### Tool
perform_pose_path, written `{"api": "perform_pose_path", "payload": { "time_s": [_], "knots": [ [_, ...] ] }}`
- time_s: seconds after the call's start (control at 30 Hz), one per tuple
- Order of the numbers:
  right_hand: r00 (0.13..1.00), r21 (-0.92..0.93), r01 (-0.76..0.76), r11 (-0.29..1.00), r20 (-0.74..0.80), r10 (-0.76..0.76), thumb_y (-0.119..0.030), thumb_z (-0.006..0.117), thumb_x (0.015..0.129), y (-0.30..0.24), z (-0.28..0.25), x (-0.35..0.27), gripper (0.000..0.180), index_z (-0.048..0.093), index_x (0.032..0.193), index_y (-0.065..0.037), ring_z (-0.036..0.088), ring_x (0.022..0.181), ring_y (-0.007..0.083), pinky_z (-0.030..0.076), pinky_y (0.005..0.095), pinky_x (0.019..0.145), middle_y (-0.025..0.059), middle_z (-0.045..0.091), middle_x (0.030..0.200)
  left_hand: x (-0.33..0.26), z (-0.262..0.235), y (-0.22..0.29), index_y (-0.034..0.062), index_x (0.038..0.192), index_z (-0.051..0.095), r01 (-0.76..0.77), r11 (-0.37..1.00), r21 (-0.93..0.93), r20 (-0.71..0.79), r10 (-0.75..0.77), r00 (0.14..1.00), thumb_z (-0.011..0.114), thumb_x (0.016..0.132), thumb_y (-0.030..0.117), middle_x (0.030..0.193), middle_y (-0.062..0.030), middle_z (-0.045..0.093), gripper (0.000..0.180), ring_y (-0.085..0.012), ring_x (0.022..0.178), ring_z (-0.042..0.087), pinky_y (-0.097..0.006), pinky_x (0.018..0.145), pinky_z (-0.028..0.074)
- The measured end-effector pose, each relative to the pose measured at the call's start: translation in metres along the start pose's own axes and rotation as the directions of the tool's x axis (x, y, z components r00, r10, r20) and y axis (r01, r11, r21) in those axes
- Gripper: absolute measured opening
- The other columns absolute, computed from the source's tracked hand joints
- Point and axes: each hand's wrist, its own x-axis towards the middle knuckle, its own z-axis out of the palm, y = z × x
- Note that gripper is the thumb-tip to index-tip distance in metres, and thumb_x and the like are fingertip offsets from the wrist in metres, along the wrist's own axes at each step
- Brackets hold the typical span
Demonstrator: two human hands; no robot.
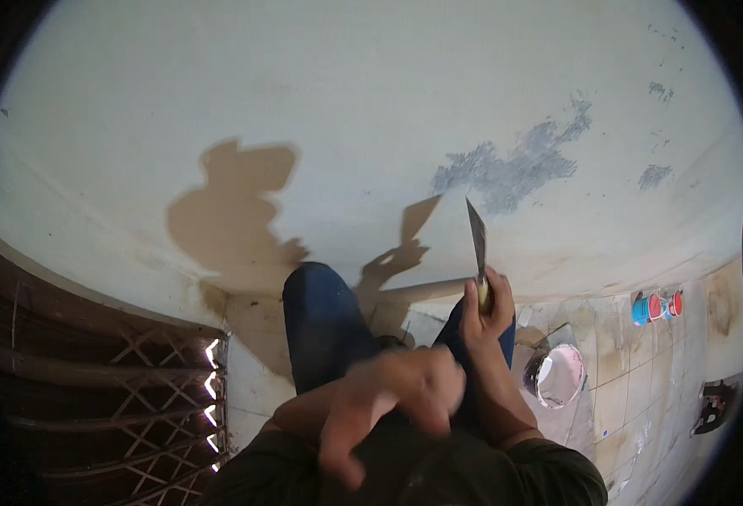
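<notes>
One blurred left hand (405, 384); right hand (491, 322) partly hides scraper (477, 234).

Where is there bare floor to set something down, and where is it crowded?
Tiled floor lies bare between the pale bucket and the red and blue containers further right. Crowded: in front of the body, with the blurred left hand and the right hand gripping a putty knife.

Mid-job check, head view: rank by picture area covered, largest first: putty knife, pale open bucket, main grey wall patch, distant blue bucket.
1. Main grey wall patch
2. Pale open bucket
Unranked: putty knife and distant blue bucket; too close, and the knife is nearer the camera.
</notes>
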Motion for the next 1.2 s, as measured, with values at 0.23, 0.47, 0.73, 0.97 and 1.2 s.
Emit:
{"api": "perform_pose_path", "payload": {
  "time_s": [0.23, 0.47, 0.73, 0.97, 1.2],
  "knots": [
    [0.995, 0.510, -0.074, 0.857, 0.097, 0.029, 0.000, 0.064, 0.084, -0.006, -0.018, -0.007, 0.031, 0.048, 0.110, 0.001, 0.057, 0.084, 0.0138, 0.046, 0.0259, 0.074, 0.0125, 0.055, 0.094, -0.074, -0.128, -0.049, 0.0056, 0.133, 0.042, 0.472, 0.782, 0.406, -0.614, -0.149, 0.775, 0.065, 0.091, 0.029, 0.093, -0.0058, 0.051, 0.053, -0.0167, 0.075, 0.048, -0.032, 0.068, 0.041],
    [0.904, 0.232, -0.142, 0.962, 0.427, 0.030, 0.001, 0.074, 0.076, -0.009, -0.032, 0.005, 0.015, 0.066, 0.089, 0.001, 0.064, 0.079, 0.0140, 0.051, 0.0269, 0.072, 0.0133, 0.067, 0.092, -0.130, -0.184, -0.065, 0.0002, 0.115, 0.060, 0.558, 0.826, 0.086, -0.683, -0.359, 0.637, 0.069, 0.087, 0.010, 0.096, -0.0045, 0.059, 0.031, -0.0150, 0.086, 0.055, -0.030, 0.074, 0.045],
    [0.902, 0.820, -0.375, 0.432, 0.214, 0.376, -0.021, 0.059, 0.090, -0.002, -0.035, -0.010, 0.032, 0.062, 0.069, 0.002, 0.060, 0.068, 0.0208, 0.047, 0.0335, 0.073, 0.0119, 0.063, 0.067, -0.114, -0.175, -0.068, 0.0034, 0.081, 0.070, 0.716, 0.674, 0.183, -0.432, -0.599, 0.674, 0.077, 0.076, 0.000, 0.088, -0.0003, 0.061, 0.009, -0.0122, 0.085, 0.057, -0.032, 0.080, 0.046],
    [0.917, 0.885, -0.398, 0.241, 0.382, 0.112, -0.021, 0.056, 0.096, -0.037, -0.029, 0.026, 0.045, 0.046, 0.056, -0.004, 0.043, 0.049, 0.0196, 0.037, 0.0336, 0.051, 0.0077, 0.050, 0.053, -0.119, -0.171, -0.083, 0.0022, 0.080, 0.069, 0.756, 0.548, 0.358, -0.440, -0.616, 0.654, 0.079, 0.074, 0.001, 0.086, 0.0004, 0.058, 0.012, -0.0100, 0.082, 0.055, -0.028, 0.074, 0.044],
    [0.922, 0.814, 0.327, 0.481, -0.162, -0.353, -0.009, 0.058, 0.079, -0.098, -0.071, 0.093, 0.033, 0.034, 0.056, -0.011, 0.034, 0.033, 0.0152, 0.029, 0.0303, 0.035, 0.0005, 0.039, 0.043, -0.128, -0.194, -0.092, 0.0019, 0.083, 0.066, 0.712, 0.624, 0.321, -0.658, -0.394, 0.642, 0.069, 0.086, 0.010, 0.077, -0.0011, 0.060, 0.009, -0.0081, 0.074, 0.055, -0.024, 0.068, 0.043]
  ]
}}
